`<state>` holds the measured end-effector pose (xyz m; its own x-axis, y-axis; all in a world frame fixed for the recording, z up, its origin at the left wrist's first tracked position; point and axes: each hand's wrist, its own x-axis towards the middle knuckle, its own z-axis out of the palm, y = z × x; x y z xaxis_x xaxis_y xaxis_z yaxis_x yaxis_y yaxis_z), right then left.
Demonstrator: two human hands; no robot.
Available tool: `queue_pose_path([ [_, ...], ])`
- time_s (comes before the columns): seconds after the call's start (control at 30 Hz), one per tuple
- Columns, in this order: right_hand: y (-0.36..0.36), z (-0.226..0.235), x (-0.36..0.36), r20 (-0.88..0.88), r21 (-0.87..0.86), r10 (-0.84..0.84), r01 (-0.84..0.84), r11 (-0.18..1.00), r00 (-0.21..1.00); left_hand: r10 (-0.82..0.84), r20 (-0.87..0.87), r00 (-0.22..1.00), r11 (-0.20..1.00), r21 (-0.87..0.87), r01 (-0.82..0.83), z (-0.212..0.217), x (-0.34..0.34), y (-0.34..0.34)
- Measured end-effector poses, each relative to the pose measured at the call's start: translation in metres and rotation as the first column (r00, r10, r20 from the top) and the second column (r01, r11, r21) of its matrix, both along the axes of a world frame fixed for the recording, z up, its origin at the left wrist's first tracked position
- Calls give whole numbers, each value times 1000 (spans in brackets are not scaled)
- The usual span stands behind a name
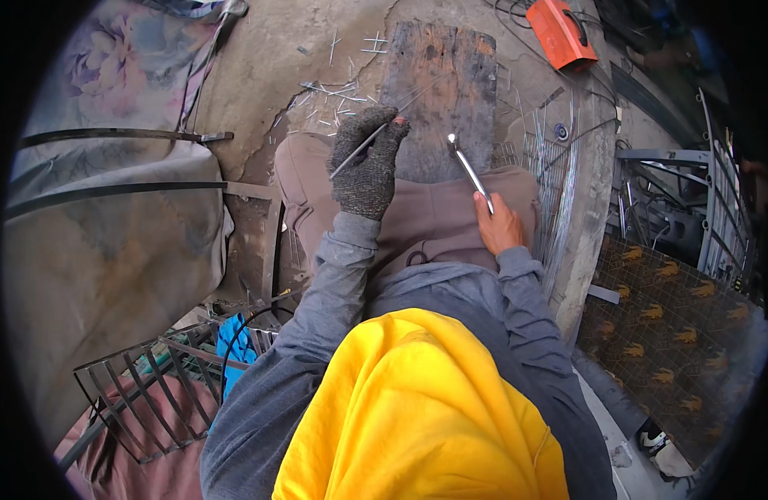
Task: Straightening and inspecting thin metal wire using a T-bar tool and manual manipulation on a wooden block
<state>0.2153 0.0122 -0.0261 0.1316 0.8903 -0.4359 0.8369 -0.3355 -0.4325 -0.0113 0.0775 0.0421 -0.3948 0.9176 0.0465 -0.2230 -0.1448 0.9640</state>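
A dark grey knitted glove covers my left hand (365,162), whose fingers are closed on a thin metal rod (350,161). The rod slants up to the right, its far end reaching over a scorched wooden board (440,71). My bare right hand (499,225) grips the lower end of a shiny silver wrench-like tool (470,171). That tool's small rounded head points away from me, above the near part of the board; its exact kind is hard to tell. The board lies between my knees on the ground.
Short cut metal pieces (338,93) lie scattered left of the board. Long thin rods (559,175) run along the right side. An orange machine (560,35) with cables stands far right. A metal rack (155,392) and draped cloth (125,225) are at left, a patterned dark panel (663,333) at right.
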Motion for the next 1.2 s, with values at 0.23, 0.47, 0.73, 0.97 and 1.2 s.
queue_pose_path([
  [0.23,1,-11,4,-52,29,-15,16,999,999,-94,-324,941,995,-20,93,0,24,-7],
  [0.47,-1,-13,4,-71,44,-18,21,999,997,-88,-499,862,985,84,150,10,26,4],
  [0.73,3,-10,3,-67,35,-26,28,999,997,-2,-499,867,970,210,123,57,27,-13],
  [0.97,3,-15,4,-70,91,0,6,996,998,-12,-468,884,932,315,179,67,22,-39],
  [1.2,4,-16,6,-35,86,24,-21,996,999,27,-284,958,931,356,79,76,27,-42],
])
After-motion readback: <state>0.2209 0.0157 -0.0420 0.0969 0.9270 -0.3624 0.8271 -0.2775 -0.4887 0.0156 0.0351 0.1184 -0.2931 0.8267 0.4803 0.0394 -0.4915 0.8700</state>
